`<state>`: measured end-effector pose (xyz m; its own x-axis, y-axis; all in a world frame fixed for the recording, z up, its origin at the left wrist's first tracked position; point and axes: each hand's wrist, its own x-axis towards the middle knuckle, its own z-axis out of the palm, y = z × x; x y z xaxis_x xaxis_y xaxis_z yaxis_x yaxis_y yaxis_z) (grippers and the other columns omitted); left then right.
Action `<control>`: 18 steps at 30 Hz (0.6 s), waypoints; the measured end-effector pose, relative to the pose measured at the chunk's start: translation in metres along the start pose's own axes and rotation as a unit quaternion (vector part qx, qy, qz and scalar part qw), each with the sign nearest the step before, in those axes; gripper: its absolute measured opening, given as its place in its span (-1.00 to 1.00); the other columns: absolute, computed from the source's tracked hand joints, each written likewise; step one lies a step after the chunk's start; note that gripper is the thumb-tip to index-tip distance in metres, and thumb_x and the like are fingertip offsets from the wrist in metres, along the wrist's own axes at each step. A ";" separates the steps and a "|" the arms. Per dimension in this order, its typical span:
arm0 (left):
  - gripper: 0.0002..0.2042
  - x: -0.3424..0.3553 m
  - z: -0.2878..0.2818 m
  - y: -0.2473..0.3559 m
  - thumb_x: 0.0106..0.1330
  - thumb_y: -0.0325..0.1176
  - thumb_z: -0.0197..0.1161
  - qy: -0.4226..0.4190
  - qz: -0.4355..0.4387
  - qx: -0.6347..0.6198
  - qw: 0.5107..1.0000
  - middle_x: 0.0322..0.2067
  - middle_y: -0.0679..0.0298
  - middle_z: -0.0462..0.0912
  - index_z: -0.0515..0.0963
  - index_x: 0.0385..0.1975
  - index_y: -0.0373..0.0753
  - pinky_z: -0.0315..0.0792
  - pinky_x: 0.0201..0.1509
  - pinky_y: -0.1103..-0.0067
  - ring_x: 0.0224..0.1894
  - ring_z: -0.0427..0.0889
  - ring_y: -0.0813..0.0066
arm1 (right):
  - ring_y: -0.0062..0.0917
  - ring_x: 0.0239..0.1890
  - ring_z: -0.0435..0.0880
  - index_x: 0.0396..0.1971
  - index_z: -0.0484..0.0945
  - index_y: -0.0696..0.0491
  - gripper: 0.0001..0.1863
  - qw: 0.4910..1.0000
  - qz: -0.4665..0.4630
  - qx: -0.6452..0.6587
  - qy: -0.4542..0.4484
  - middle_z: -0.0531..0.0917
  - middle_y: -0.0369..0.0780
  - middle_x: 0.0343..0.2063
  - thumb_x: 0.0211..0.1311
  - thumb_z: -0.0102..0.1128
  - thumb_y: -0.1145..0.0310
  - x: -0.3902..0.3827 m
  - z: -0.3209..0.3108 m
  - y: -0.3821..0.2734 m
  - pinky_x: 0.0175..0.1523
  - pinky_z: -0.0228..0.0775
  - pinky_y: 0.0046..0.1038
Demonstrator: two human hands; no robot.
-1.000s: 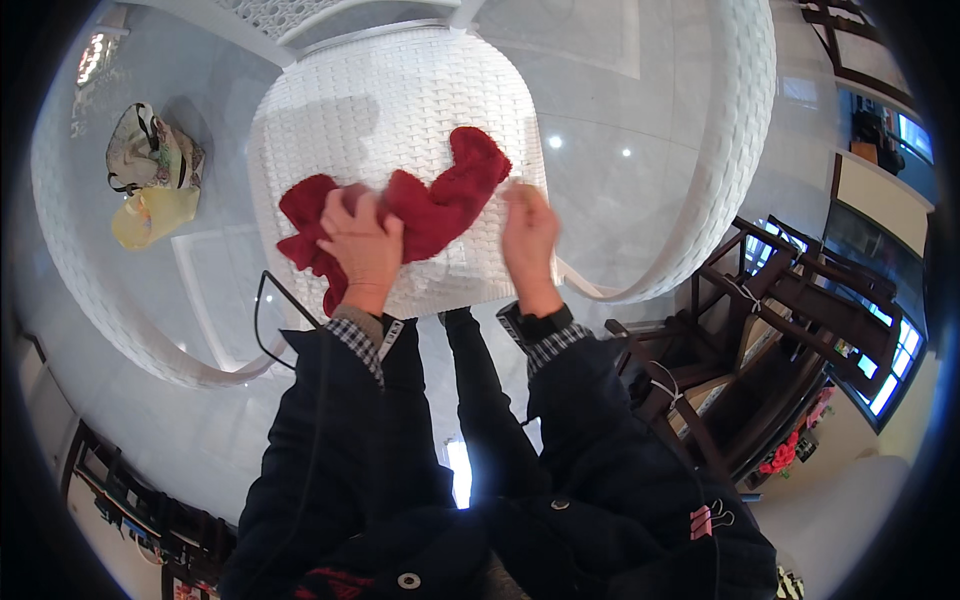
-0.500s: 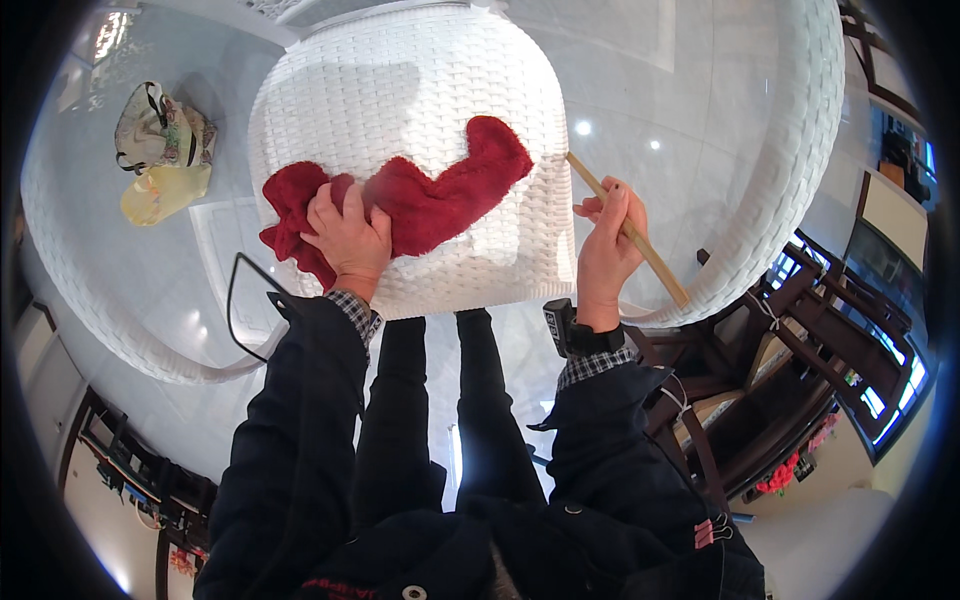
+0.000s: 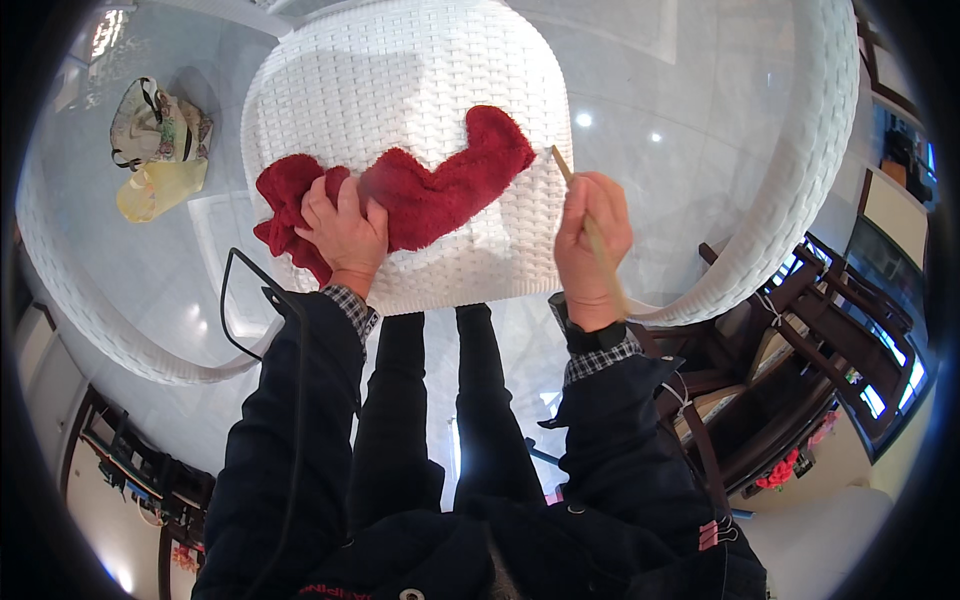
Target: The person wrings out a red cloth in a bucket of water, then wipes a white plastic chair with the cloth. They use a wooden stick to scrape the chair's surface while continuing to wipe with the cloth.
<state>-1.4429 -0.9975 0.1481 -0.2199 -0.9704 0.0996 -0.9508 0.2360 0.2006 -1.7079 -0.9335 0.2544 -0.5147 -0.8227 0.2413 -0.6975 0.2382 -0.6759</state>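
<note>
1. From my end, the biggest change is in the right hand (image 3: 580, 255). A second ago it was a blur beside the cloth, and I could make out no tool in it; half a second ago it showed a thin stick (image 3: 598, 242) slanting off toward the chair arm (image 3: 800, 190).

2. Now I see that stick turned steeper, its tip up and a little left, at the right edge of the woven white seat (image 3: 430, 100). Whether the tip touches the weave, I can't tell.

3. The right grip is clamped on the stick, thumb and fingers together; the rear length runs back over the wrist.

4. The left hand (image 3: 345, 230) has kept its place, pressed down on the left part of the red cloth (image 3: 440, 200). Its fingers bend into the folds; I can't tell whether they pinch any fabric.

5. The cloth lies bunched across the seat, much as before, its raised right end just beside the stick's tip but apart from it.

6. What I take from this: the work has passed to the right hand, which I judge is lining the tip up with the seat's edge, while the left merely steadies.
</note>
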 end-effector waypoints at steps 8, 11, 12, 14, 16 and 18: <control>-0.59 -0.001 -0.001 0.001 0.12 -0.11 0.26 -0.024 -0.019 -0.005 1.000 0.22 0.13 0.28 0.56 0.00 -0.01 0.17 0.11 -0.33 0.28 0.23 -0.02 | -0.23 -0.24 0.64 -0.33 0.59 0.22 -0.94 0.997 -0.053 -0.054 0.012 0.66 -0.09 -0.21 0.20 0.23 0.61 -0.004 0.006 -0.004 -0.19 0.52 -0.34; -0.59 -0.002 -0.002 0.001 0.12 -0.10 0.25 -0.028 -0.026 -0.012 0.999 0.22 0.13 0.28 0.56 0.00 0.00 0.17 0.11 -0.35 0.28 0.22 -0.02 | -0.23 -0.25 0.65 -0.32 0.60 0.23 -0.95 0.985 -0.059 -0.152 0.060 0.67 -0.08 -0.21 0.22 0.21 0.62 0.008 -0.006 0.000 -0.20 0.53 -0.35; -0.59 -0.002 -0.002 0.001 0.13 -0.10 0.25 -0.026 -0.027 -0.015 0.999 0.22 0.14 0.28 0.55 0.01 0.00 0.16 0.11 -0.36 0.28 0.22 -0.02 | -0.23 -0.27 0.65 -0.33 0.58 0.23 -0.96 0.985 -0.031 -0.157 0.060 0.67 -0.08 -0.25 0.25 0.17 0.63 0.010 -0.011 -0.002 -0.21 0.53 -0.36; -0.59 -0.002 -0.002 0.002 0.13 -0.10 0.24 -0.022 -0.025 -0.025 0.999 0.23 0.15 0.27 0.55 0.01 0.01 0.16 0.11 -0.37 0.29 0.22 -0.03 | -0.24 -0.29 0.65 -0.34 0.57 0.24 -0.96 0.995 -0.029 -0.091 0.024 0.66 -0.08 -0.30 0.27 0.14 0.64 0.008 -0.014 -0.010 -0.21 0.52 -0.37; -0.59 -0.001 -0.002 0.002 0.14 -0.09 0.24 -0.006 -0.017 -0.036 0.999 0.23 0.15 0.27 0.55 0.01 0.01 0.15 0.12 -0.39 0.29 0.22 -0.03 | -0.26 -0.32 0.65 -0.36 0.55 0.25 -0.94 1.000 -0.024 -0.008 0.018 0.64 -0.09 -0.38 0.30 0.09 0.65 0.000 -0.010 -0.019 -0.21 0.50 -0.40; -0.60 -0.001 -0.002 0.002 0.14 -0.09 0.24 -0.021 -0.027 -0.017 0.999 0.23 0.15 0.28 0.56 0.00 0.01 0.14 0.12 -0.39 0.29 0.22 -0.03 | -0.36 -0.34 0.65 -0.40 0.53 0.23 -0.88 0.994 0.063 0.086 0.012 0.63 -0.11 -0.39 0.36 0.05 0.58 -0.008 -0.002 -0.026 -0.21 0.48 -0.45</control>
<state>-1.4440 -0.9960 0.1508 -0.1782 -0.9829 0.0460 -0.9538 0.1841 0.2374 -1.6871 -0.9322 0.2716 -0.6056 -0.7791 0.1620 -0.5318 0.2448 -0.8107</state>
